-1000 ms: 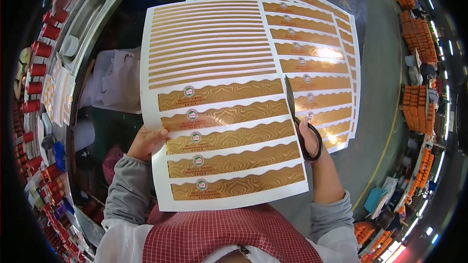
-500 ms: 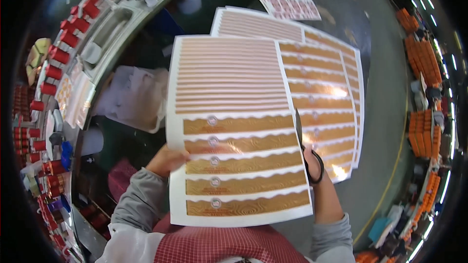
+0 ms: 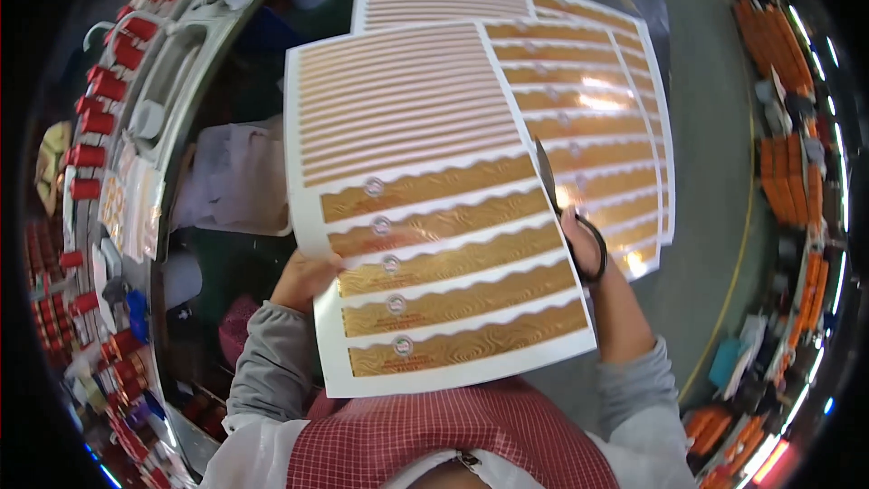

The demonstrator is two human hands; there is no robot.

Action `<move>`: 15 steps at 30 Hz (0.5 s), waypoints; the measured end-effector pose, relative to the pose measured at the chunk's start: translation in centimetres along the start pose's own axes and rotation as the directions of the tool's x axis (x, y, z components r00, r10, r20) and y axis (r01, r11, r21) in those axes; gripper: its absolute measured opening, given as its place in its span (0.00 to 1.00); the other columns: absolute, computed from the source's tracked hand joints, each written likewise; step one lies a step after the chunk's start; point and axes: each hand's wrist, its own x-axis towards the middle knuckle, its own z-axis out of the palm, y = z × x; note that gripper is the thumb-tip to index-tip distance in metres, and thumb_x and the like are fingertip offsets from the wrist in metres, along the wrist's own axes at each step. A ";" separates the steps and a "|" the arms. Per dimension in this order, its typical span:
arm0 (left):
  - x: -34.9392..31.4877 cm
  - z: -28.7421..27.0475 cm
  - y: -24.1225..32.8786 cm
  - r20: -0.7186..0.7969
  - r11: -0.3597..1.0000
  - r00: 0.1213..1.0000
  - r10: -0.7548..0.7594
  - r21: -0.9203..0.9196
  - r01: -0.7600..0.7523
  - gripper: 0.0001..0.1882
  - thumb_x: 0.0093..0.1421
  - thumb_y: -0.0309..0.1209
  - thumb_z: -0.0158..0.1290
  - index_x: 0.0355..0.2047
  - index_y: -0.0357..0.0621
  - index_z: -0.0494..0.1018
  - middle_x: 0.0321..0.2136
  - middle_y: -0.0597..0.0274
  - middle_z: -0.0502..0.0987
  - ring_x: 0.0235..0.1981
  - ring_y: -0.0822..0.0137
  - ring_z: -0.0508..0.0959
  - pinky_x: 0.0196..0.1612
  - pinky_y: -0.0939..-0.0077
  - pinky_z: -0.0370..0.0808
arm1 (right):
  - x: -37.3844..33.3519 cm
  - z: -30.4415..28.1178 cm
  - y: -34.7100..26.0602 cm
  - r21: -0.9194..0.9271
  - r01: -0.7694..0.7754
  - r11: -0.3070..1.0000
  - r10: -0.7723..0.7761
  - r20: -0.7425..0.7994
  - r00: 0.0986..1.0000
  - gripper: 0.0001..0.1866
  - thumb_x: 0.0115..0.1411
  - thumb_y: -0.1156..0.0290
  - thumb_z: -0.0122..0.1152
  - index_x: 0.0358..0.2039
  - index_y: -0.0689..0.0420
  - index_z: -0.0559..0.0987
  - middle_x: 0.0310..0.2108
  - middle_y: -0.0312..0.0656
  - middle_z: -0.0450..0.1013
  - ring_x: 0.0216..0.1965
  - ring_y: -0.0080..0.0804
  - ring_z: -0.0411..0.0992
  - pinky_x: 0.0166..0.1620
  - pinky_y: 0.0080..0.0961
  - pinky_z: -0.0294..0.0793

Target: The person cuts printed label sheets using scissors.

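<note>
Gold-banded paper (image 3: 444, 258) has our left hand (image 3: 306, 279) pinching its left edge; our right hand (image 3: 580, 243) grips scissors (image 3: 549, 183) beside its right edge.

Front sheet (image 3: 333, 353), gold bands (image 3: 480, 258): round emblems (image 3: 402, 346), small red lettering (image 3: 407, 367) beneath, too blurred to read.

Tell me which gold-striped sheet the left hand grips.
The frontmost sheet: the left hand pinches its left edge; the other gold sheets lie partly covered behind it.

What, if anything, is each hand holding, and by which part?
The left hand grips the white rectangular sheet with gold wavy bands by its left edge; the right hand holds dark-bladed scissors by their black loop handles.
</note>
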 end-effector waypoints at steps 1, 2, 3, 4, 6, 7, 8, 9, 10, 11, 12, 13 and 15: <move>0.3 -0.2 0.3 0.054 1.000 0.998 0.014 -0.015 -0.013 0.21 0.50 0.24 0.52 0.46 0.33 0.67 0.41 0.55 0.73 0.40 0.64 0.74 0.43 0.71 0.71 | 0.4 -1.0 0.5 0.122 -0.042 0.992 0.032 0.084 0.996 0.40 0.59 0.37 0.29 0.53 0.62 0.65 0.49 0.45 0.68 0.48 0.33 0.67 0.51 0.30 0.65; 0.3 0.4 0.4 0.073 0.998 0.997 0.039 -0.043 -0.036 0.23 0.51 0.26 0.53 0.48 0.34 0.65 0.44 0.55 0.72 0.43 0.63 0.73 0.46 0.69 0.70 | 1.0 -1.5 1.2 0.144 0.034 0.989 -0.037 0.016 0.999 0.41 0.58 0.36 0.28 0.49 0.63 0.69 0.44 0.44 0.72 0.44 0.31 0.71 0.46 0.26 0.69; 0.4 -0.1 0.3 0.080 0.999 0.996 0.031 -0.033 -0.029 0.24 0.52 0.27 0.54 0.49 0.34 0.64 0.45 0.54 0.71 0.44 0.62 0.73 0.47 0.69 0.69 | 1.1 -1.5 0.9 0.079 0.014 0.997 -0.012 -0.025 1.000 0.42 0.58 0.35 0.28 0.48 0.63 0.71 0.42 0.44 0.73 0.42 0.30 0.71 0.43 0.24 0.70; 0.5 -0.6 0.2 0.087 0.999 0.996 0.026 -0.024 -0.024 0.25 0.52 0.28 0.55 0.49 0.34 0.64 0.46 0.54 0.70 0.45 0.62 0.72 0.48 0.69 0.69 | 0.9 -1.5 0.4 0.013 -0.009 1.000 0.010 -0.064 0.998 0.42 0.57 0.34 0.29 0.46 0.63 0.72 0.41 0.43 0.74 0.40 0.28 0.72 0.40 0.21 0.71; 0.6 -0.6 0.0 0.076 1.000 0.997 0.017 -0.010 -0.016 0.25 0.52 0.29 0.55 0.49 0.34 0.64 0.46 0.54 0.70 0.44 0.62 0.72 0.48 0.69 0.69 | 0.6 -1.4 -0.2 0.137 0.006 0.990 -0.014 0.059 0.998 0.40 0.59 0.38 0.33 0.55 0.63 0.63 0.49 0.45 0.68 0.49 0.31 0.67 0.50 0.28 0.66; 0.3 -0.6 -0.1 0.061 1.000 0.998 0.026 0.001 -0.026 0.25 0.52 0.29 0.55 0.49 0.34 0.64 0.46 0.54 0.71 0.44 0.62 0.72 0.48 0.69 0.69 | 0.5 -1.5 -0.3 0.132 -0.017 0.991 0.009 0.059 0.998 0.40 0.59 0.38 0.33 0.55 0.64 0.62 0.49 0.45 0.68 0.49 0.31 0.67 0.50 0.28 0.66; 0.2 -0.7 -0.1 0.055 1.000 0.998 0.009 0.006 -0.010 0.25 0.52 0.29 0.55 0.49 0.34 0.64 0.46 0.54 0.71 0.44 0.62 0.72 0.48 0.69 0.69 | 0.6 -1.8 -0.1 0.107 -0.039 0.993 0.040 -0.001 0.999 0.39 0.59 0.39 0.33 0.54 0.63 0.63 0.48 0.45 0.69 0.48 0.31 0.67 0.50 0.28 0.66; 0.0 -0.9 -0.2 0.036 0.999 0.999 0.019 0.025 -0.020 0.25 0.51 0.29 0.55 0.49 0.34 0.63 0.46 0.54 0.71 0.44 0.62 0.73 0.47 0.69 0.69 | 0.9 -2.1 0.2 0.095 -0.055 0.994 0.058 -0.031 0.998 0.39 0.59 0.39 0.33 0.54 0.63 0.63 0.48 0.45 0.69 0.47 0.31 0.68 0.49 0.28 0.66; 0.1 -1.1 -0.2 0.022 0.999 0.999 0.031 0.043 -0.032 0.26 0.51 0.29 0.55 0.50 0.35 0.63 0.45 0.55 0.71 0.44 0.62 0.73 0.47 0.69 0.70 | 1.0 -2.1 0.1 0.079 -0.069 0.995 0.074 -0.065 0.995 0.38 0.60 0.39 0.33 0.54 0.62 0.64 0.47 0.45 0.69 0.46 0.31 0.69 0.49 0.27 0.66; 0.0 -1.4 -0.2 0.032 0.999 0.999 0.010 0.053 -0.011 0.26 0.51 0.29 0.55 0.50 0.35 0.62 0.45 0.54 0.71 0.44 0.63 0.73 0.47 0.70 0.70 | 0.9 -1.6 -0.2 0.083 -0.040 0.996 0.044 -0.048 0.998 0.37 0.60 0.40 0.32 0.53 0.61 0.65 0.47 0.44 0.69 0.45 0.30 0.69 0.49 0.27 0.66; -0.3 -1.4 -0.2 0.018 0.998 1.000 0.002 0.056 -0.003 0.26 0.51 0.29 0.55 0.50 0.35 0.62 0.45 0.54 0.71 0.44 0.63 0.73 0.47 0.70 0.70 | 0.6 -0.2 -1.3 0.120 0.001 0.993 -0.002 0.003 1.000 0.36 0.61 0.41 0.33 0.53 0.61 0.65 0.47 0.44 0.69 0.45 0.29 0.68 0.48 0.27 0.67; -0.3 -0.8 0.0 0.004 0.999 1.000 -0.002 0.043 0.002 0.26 0.51 0.29 0.55 0.50 0.35 0.62 0.45 0.54 0.71 0.43 0.63 0.73 0.47 0.70 0.70 | 0.7 0.5 -1.3 0.094 0.042 0.995 -0.038 -0.045 0.998 0.37 0.59 0.39 0.34 0.51 0.62 0.66 0.46 0.45 0.70 0.44 0.29 0.69 0.46 0.26 0.68; -0.3 0.0 0.2 -0.013 0.999 1.000 -0.007 0.031 0.008 0.26 0.51 0.29 0.55 0.50 0.35 0.62 0.44 0.54 0.71 0.43 0.63 0.73 0.47 0.70 0.69 | 0.6 0.9 -0.8 0.068 0.080 0.994 -0.074 -0.091 0.993 0.39 0.58 0.37 0.34 0.50 0.63 0.68 0.44 0.46 0.70 0.43 0.30 0.70 0.45 0.26 0.69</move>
